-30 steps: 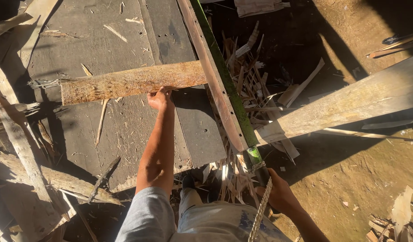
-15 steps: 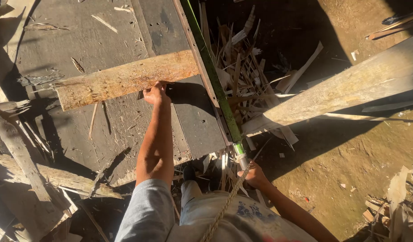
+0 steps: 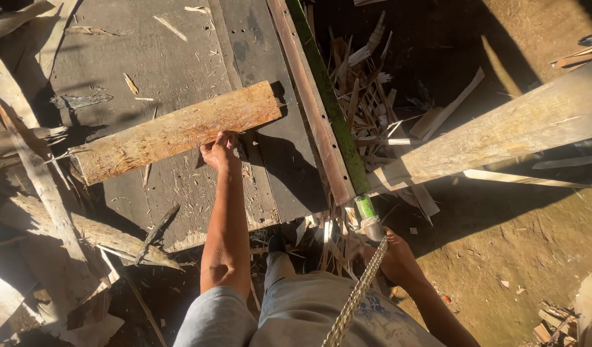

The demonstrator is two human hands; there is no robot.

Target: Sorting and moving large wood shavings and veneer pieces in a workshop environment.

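Grey trousers and a pale sleeve fill the bottom of the view, with a twisted rope (image 3: 354, 302) running up across them toward the right hand (image 3: 392, 257). That hand is closed around the lower end of a long green lever (image 3: 328, 109), just below a metal collar where the rope ends; its fingers are hidden on the far side, so how tightly they wrap cannot be told. From the grip the lever runs up and away, leaning slightly left, alongside a rusty brown rail (image 3: 309, 109) at the edge of a dark work table (image 3: 174, 64).

Left of that grip and further out, the left hand (image 3: 220, 153) reaches over the table with the arm stretched straight. Its fingers press on the near edge of a rough wooden plank (image 3: 174, 132) — thumb beside it, hand partly curled, resting on the wood rather than wrapped round it. The plank lies flat on the table, tilted so its right end sits higher in view, close to the rail.

Beyond the right hand, a heap of wood splinters (image 3: 367, 96) lies in shadow, and a pale beam (image 3: 502, 138) crosses sunlit dirt — well apart from both hands.
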